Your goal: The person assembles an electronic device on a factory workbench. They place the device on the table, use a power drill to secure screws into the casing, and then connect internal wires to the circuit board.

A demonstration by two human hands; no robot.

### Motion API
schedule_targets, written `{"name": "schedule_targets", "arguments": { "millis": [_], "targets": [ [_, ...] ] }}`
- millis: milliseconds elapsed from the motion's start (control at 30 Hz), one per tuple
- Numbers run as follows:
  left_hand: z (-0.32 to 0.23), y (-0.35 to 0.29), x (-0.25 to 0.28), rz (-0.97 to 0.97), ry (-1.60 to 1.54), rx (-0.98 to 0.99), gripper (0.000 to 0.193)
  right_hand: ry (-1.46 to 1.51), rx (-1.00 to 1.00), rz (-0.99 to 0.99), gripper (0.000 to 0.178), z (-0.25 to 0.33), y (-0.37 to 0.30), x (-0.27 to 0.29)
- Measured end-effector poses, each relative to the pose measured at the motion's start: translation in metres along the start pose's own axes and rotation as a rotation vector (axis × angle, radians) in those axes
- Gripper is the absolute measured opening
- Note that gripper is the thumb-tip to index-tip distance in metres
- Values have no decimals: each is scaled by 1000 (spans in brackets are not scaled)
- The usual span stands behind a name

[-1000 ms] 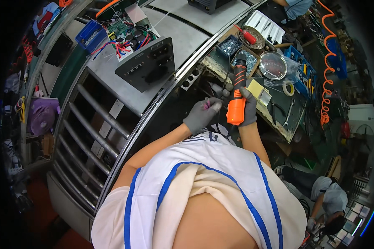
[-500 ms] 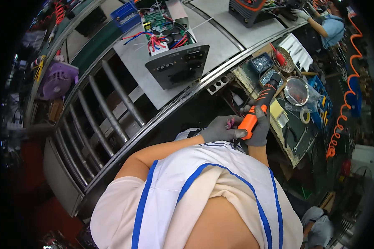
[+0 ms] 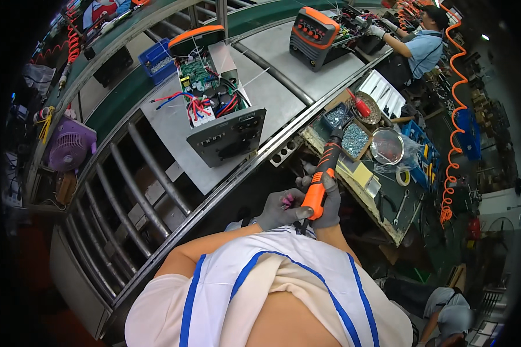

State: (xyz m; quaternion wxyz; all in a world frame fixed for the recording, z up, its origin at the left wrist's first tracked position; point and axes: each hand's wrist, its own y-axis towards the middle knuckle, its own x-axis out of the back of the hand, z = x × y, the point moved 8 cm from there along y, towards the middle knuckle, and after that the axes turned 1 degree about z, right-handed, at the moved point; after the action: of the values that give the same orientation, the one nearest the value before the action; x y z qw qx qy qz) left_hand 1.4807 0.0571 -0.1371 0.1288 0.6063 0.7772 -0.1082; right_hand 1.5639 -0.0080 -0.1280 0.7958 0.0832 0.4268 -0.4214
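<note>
My right hand [image 3: 330,203], in a grey glove, is closed round an orange and black cordless screwdriver [image 3: 316,189]. The tool points up and away from me, its tip over the edge of the side bench. Against its near end rests my left hand [image 3: 279,211], also gloved in grey, with curled fingers. Something small and pink [image 3: 287,199] shows at those fingers; I cannot make out what it is. Beyond my hands, an opened electrical unit [image 3: 228,136] stands on a metal plate, its dark end panel towards me, with a green circuit board and red and blue wires exposed.
Steel rollers [image 3: 156,173] lie left of the plate. The side bench [image 3: 382,217] carries boxes of screws [image 3: 353,140], a round dish [image 3: 387,146], a tape roll [image 3: 403,177] and a wrench [image 3: 400,208]. A co-worker [image 3: 422,52] works at the far right beside another orange-topped unit [image 3: 314,37].
The view has shifted, so the bench, unit and my hands appear lower and further left. More of the far line shows. Both hands stay at the screwdriver.
</note>
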Motion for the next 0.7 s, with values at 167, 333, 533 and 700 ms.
{"name": "schedule_targets", "arguments": {
  "millis": [167, 333, 533, 700],
  "targets": [
    [-12, 0, 17, -59, 67, 49, 20, -50, -98, 106, 49, 5, -4, 8],
    [17, 9, 111, -377, -454, 317, 24, -329, -394, 275, 83, 19, -57, 13],
    [3, 52, 119, -397, -559, 240, 31, -703, -465, 285, 109, 8, -87, 4],
    [-13, 76, 119, -367, -594, 127, 31, -607, -563, 212, 108, -3, -78, -4]
  ]
}}
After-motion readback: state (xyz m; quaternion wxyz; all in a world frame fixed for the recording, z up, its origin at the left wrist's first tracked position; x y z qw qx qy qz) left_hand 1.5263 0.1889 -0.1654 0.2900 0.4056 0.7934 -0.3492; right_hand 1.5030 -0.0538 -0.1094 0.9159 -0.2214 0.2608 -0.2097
